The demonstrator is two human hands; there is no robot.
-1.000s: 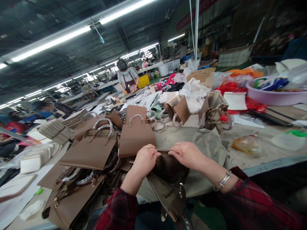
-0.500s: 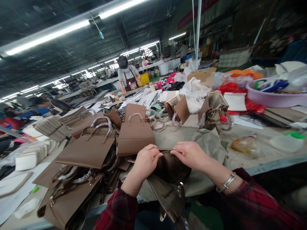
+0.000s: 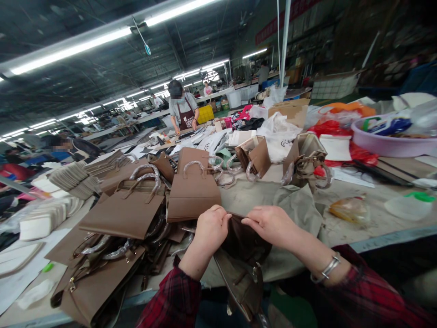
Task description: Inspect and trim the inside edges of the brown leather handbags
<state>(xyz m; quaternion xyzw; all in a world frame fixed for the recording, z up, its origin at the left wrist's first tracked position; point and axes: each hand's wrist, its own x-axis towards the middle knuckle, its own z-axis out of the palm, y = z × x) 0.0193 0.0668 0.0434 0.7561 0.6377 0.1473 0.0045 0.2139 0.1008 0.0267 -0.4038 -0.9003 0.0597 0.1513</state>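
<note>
A brown handbag (image 3: 244,239) lies tilted at the table's front edge, its lower part hanging toward me. My left hand (image 3: 213,225) pinches the bag's far edge on the left. On the same edge, a short gap away, my right hand (image 3: 268,223) grips with thumb and fingers. Metal fittings show on the bag near my lap. Beyond my hands a grey-green cloth (image 3: 293,205) is spread on the table. Just left of my left hand stands a finished-looking brown handbag (image 3: 194,196) with plastic-wrapped handles.
More brown handbags (image 3: 123,209) are piled at the left. Two upright bags (image 3: 254,157) stand farther back. Stacked pale panels (image 3: 44,218) lie far left. At the right are a lilac basin (image 3: 392,141), a plastic bag of yellowish stuff (image 3: 348,209) and a green-capped container (image 3: 409,205). A co-worker (image 3: 182,109) stands across the table.
Both hands keep their grip on the bag's edge. My left hand has shifted slightly right, and my right hand slightly down. The view has moved a little.
</note>
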